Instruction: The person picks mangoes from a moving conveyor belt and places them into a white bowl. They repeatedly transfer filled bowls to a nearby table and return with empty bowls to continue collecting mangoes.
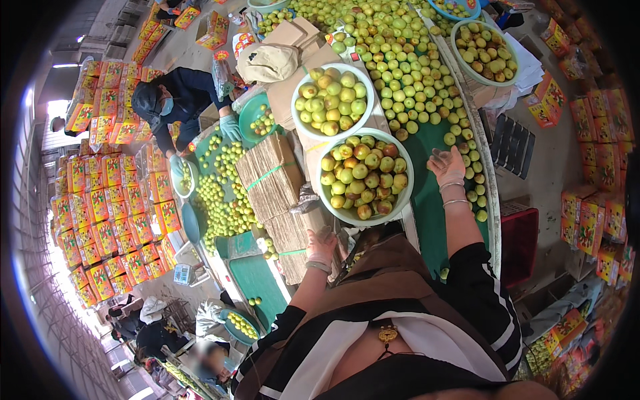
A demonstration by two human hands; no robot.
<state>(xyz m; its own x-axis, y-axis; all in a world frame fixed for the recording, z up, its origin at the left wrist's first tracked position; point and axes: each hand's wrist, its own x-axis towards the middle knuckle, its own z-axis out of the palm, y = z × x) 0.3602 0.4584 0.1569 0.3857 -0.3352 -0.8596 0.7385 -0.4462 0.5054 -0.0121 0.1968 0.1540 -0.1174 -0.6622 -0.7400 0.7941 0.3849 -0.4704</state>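
My left hand (321, 245), in a thin clear glove, rests with spread fingers at the edge of a strapped stack of flat cardboard (295, 225). My right hand (446, 165), also gloved, is over the green conveyor belt (430, 200), beside a line of green-and-brown jujube fruits (472, 175) along the belt's right rail. Its fingers are apart; a bit of something greenish shows at a fingertip, too little to tell whether it is held. Between my hands stands a pale basin of browner jujubes (364, 177), and just beyond it a white basin of greener ones (330, 102).
More jujubes (400, 55) cover the belt's far part. A third basin (485, 52) stands beyond the right rail (470, 110). At left, a masked, gloved co-worker (182, 100) bends over another belt of fruit. A red crate (520, 245) lies right; printed cartons (105, 200) are stacked on both sides.
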